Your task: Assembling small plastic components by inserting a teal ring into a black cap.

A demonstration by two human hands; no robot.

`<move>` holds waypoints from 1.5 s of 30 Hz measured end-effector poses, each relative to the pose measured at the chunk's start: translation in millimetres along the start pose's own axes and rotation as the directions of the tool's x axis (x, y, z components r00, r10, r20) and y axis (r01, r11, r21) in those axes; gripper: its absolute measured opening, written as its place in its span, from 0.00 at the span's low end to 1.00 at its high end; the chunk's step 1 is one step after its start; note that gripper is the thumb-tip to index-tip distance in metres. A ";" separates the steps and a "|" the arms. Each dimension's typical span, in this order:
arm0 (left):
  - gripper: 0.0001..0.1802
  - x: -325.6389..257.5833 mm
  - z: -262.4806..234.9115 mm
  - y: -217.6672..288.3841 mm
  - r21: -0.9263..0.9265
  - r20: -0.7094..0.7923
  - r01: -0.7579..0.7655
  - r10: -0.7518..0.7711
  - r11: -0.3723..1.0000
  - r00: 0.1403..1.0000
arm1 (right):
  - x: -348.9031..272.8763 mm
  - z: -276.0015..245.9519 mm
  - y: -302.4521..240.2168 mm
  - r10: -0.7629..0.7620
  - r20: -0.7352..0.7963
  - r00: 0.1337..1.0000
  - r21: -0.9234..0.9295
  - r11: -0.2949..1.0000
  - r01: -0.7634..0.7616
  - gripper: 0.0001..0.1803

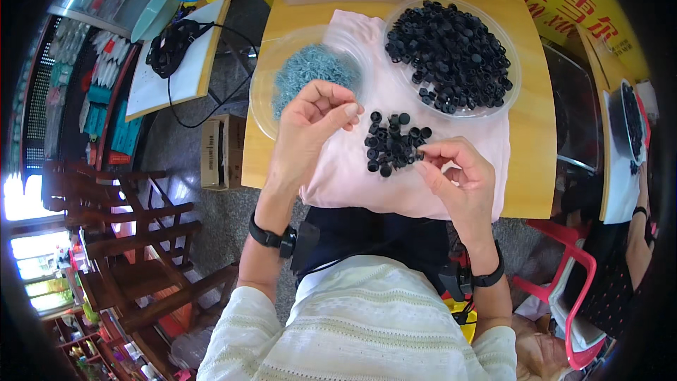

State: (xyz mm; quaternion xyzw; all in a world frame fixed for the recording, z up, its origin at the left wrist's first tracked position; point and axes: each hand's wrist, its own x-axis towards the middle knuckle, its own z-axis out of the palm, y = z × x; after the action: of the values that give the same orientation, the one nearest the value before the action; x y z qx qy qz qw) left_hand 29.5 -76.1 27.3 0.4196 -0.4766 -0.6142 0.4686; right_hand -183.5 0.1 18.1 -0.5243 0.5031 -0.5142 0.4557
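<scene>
My left hand (310, 116) is pinched narrow left of the black pile (392, 144), right hand (465, 178) pinching at its right edge; can't tell if either's gripping anything. Not sure what's done, but loads left: black caps (451, 49) and blue bits (314, 70) behind the pile.

Bright, even light across the table (532, 148), with only soft shadows on the pink cloth (469, 148)! Off to the left, the opening (25, 199) burns out to pure white. The black parts (451, 56) sink into dark clumps, detail lost, while the hands (314, 116) read fairly crisp. Toward the rim, straight edges bow and black corners close in.
</scene>
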 end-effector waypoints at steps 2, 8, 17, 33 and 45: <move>0.07 -12.1 15.1 -2.7 -0.086 0.019 0.022 -0.021 0.996 1.000 | 0.3 2.7 -0.5 0.035 -0.014 0.999 0.077 0.996 -0.034 0.10; 0.06 -49.6 50.4 -7.3 -0.008 0.055 0.006 -0.005 1.000 0.998 | -3.9 -5.6 5.3 0.165 0.099 0.981 0.462 0.866 -0.193 0.11; 0.09 -56.2 61.5 -12.1 0.275 0.134 -0.287 0.259 0.918 0.957 | -10.0 -14.9 2.3 0.218 0.201 0.955 0.524 0.800 -0.293 0.12; 0.12 -57.3 68.1 -3.2 0.689 0.269 -0.530 0.505 0.494 0.820 | -9.7 -15.7 10.3 0.204 0.173 0.963 0.455 0.851 -0.262 0.11; 0.11 -58.1 71.4 0.0 0.603 0.149 -0.398 0.393 0.691 0.907 | -11.4 -17.9 18.3 0.278 0.251 0.927 0.572 0.730 -0.374 0.11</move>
State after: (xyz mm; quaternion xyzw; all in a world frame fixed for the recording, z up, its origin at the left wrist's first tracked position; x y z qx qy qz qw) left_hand -27.1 -5.7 45.1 0.4349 -0.7325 -0.3089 0.4229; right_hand -202.0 10.8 0.0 -0.2886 0.3589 -0.5200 0.7194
